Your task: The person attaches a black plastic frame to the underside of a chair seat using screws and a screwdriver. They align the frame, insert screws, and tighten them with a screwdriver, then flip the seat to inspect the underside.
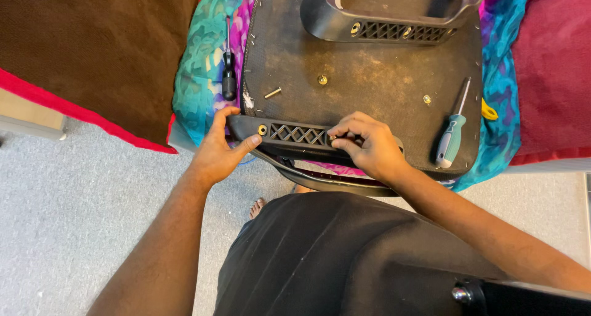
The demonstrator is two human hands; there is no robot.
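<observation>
A: Holding what, the left hand (218,151)?
B: Its thumb and fingers grip the black armrest bracket (295,137) end, on the seat underside (369,76).
A: The right hand (366,145)?
B: Fingertips pinched at the bracket; the content I cannot tell.

Single head-worn view, looking steeply down from above the upturned chair seat base (363,76), at close, arm's-length range. The seat base fills the upper centre of frame; grey carpet floor (74,199) lies below and left of it. No second view shares the scene.
</observation>
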